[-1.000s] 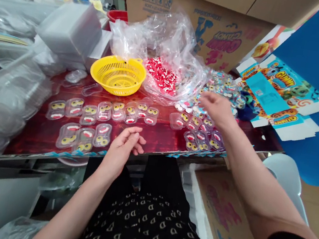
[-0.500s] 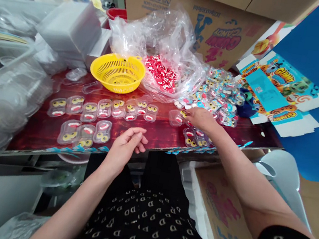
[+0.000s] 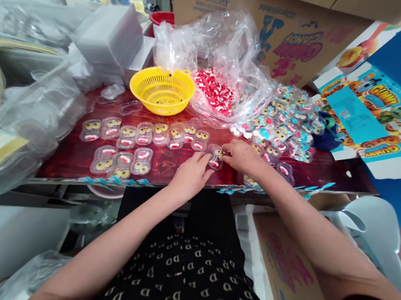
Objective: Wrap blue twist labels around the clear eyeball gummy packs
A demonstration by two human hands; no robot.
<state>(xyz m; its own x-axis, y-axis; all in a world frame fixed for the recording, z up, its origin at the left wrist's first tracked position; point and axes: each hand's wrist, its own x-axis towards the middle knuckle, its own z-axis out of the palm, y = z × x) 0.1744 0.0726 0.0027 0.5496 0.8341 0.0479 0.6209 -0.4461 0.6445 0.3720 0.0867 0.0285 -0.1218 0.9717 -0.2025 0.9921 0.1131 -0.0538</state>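
A small clear plastic candy case [image 3: 215, 163] with yellow eye-shaped gummies and a red-and-white mouth-shaped gummy lies on the dark red table, between my two hands. My left hand [image 3: 192, 173] has its thumb and fingertips at the case's left edge. From the other side, my right hand [image 3: 242, 157] closes its fingers on the case's upper right part. Left of them stands a row of similar filled cases [image 3: 145, 133], with a few more cases [image 3: 122, 165] nearer the front edge. Other cases [image 3: 286, 172] sit partly hidden beside my right forearm.
A yellow plastic basket [image 3: 161, 93] stands behind the row. Beside it, a clear bag holds red-and-white gummies [image 3: 214, 92]. Wrapped candies [image 3: 292, 122] are piled to the right, near a flattened printed box [image 3: 363, 118]. A large cardboard carton [image 3: 237, 23] rises behind.
My left hand has moved forward and right from the table's front edge to the case. My right hand has brought that case a little left. The view has turned slightly left.
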